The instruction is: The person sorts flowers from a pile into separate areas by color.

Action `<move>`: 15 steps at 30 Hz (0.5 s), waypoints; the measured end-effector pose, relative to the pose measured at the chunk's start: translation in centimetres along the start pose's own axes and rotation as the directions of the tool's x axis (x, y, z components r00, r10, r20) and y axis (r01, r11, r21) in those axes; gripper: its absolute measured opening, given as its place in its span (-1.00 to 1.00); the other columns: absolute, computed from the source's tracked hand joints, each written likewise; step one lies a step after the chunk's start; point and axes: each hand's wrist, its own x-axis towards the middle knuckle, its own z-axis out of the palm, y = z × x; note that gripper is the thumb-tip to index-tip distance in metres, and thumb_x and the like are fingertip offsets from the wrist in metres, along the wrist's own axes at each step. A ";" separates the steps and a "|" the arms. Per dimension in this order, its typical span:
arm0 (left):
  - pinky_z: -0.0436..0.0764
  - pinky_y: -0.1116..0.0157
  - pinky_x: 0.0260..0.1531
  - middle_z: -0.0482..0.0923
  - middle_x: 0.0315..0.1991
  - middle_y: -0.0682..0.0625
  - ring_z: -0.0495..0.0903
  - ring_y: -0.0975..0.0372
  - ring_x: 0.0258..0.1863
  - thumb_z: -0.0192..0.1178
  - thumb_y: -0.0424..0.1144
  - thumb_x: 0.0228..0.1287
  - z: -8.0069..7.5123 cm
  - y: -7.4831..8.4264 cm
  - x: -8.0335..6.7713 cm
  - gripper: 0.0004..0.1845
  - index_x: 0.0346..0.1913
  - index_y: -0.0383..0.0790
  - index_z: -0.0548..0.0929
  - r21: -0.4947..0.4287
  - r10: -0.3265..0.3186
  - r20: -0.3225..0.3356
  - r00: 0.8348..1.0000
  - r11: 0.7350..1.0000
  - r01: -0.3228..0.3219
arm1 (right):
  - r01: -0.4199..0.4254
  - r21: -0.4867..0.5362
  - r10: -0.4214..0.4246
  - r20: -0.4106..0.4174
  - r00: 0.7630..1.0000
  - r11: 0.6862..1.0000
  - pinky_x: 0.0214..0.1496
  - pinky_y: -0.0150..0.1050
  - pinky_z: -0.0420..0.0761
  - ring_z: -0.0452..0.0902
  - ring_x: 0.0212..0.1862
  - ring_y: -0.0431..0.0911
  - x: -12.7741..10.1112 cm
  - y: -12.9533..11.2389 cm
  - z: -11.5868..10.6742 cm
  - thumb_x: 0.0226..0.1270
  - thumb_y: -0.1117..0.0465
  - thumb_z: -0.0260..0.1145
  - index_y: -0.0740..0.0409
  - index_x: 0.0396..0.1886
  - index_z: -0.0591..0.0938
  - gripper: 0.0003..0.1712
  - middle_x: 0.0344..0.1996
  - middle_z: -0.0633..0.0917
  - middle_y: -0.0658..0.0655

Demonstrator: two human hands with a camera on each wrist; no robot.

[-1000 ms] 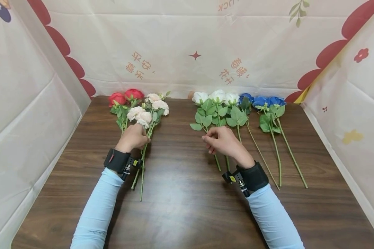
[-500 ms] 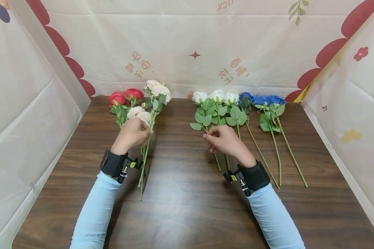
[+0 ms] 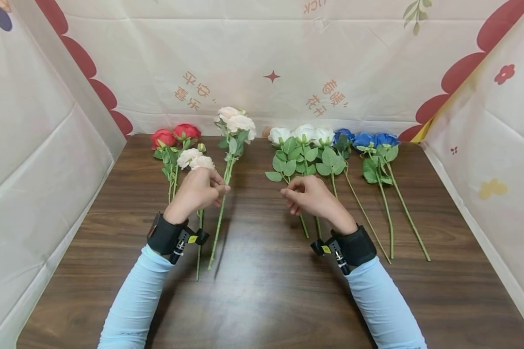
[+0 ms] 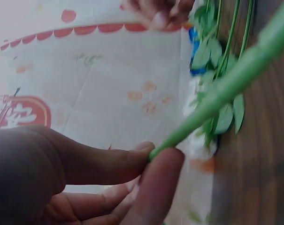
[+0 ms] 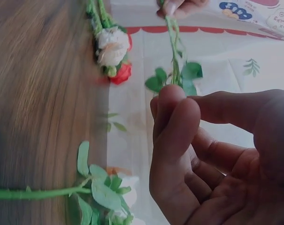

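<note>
I log left hand (image 3: 198, 190) pinching pale-pink flower (image 3: 233, 145), right hand (image 3: 316, 198) empty, loosely curled, near white roses (image 3: 304, 134) along desk's (image 3: 262, 291) far edge.

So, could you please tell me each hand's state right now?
Left hand: closed, pinching the stem of a pale-pink flower.
Right hand: open, loosely curled, holding nothing.

Honestly looks like a homemade recording booth to me, not a shop or kitchen. There's printed cloth on three sides: a back panel (image 3: 157, 53) with Chinese lettering (image 3: 194, 90) and a little red star (image 3: 271, 76), plus left (image 3: 30, 126) and right (image 3: 476, 155) panels, with red scalloped edging (image 3: 456, 72) near the corners. The wood-grain surface (image 3: 253, 305) sits boxed in, and there are strap-on wrist cameras (image 3: 187, 240) too. Can't tell what building it's in.
</note>
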 end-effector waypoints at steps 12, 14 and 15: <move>0.75 0.22 -0.45 0.78 -0.39 -0.05 0.80 0.07 -0.50 0.37 -0.25 0.38 5.5 3.1 -0.9 -0.89 -0.20 -0.25 0.73 -0.156 0.113 0.059 0.992 0.982 -0.102 | 0.039 0.053 -0.038 -0.023 0.999 0.998 -0.34 0.11 0.76 0.68 -0.56 -0.01 0.1 -1.2 2.0 0.52 0.05 0.31 0.25 -0.13 0.76 -0.68 -0.53 0.73 0.22; 0.72 0.27 -0.48 0.78 -0.40 -0.03 0.78 0.15 -0.56 0.37 -0.26 0.38 6.1 3.4 -1.1 -0.89 -0.21 -0.25 0.73 -0.159 0.139 0.050 0.989 0.979 -0.129 | 0.051 0.053 -0.049 -0.024 0.998 0.997 -0.35 0.14 0.75 0.66 -0.59 -0.04 0.1 -1.3 2.4 0.51 0.06 0.32 0.24 -0.17 0.77 -0.69 -0.56 0.72 0.21; 0.71 0.28 -0.49 0.78 -0.41 -0.02 0.76 0.19 -0.58 0.37 -0.26 0.38 6.3 3.5 -1.2 -0.90 -0.21 -0.25 0.72 -0.154 0.152 0.044 0.987 0.978 -0.144 | 0.060 0.065 -0.058 -0.027 0.998 0.996 -0.37 0.14 0.75 0.65 -0.60 -0.06 0.1 -1.3 2.5 0.51 0.09 0.32 0.26 -0.17 0.76 -0.70 -0.57 0.72 0.20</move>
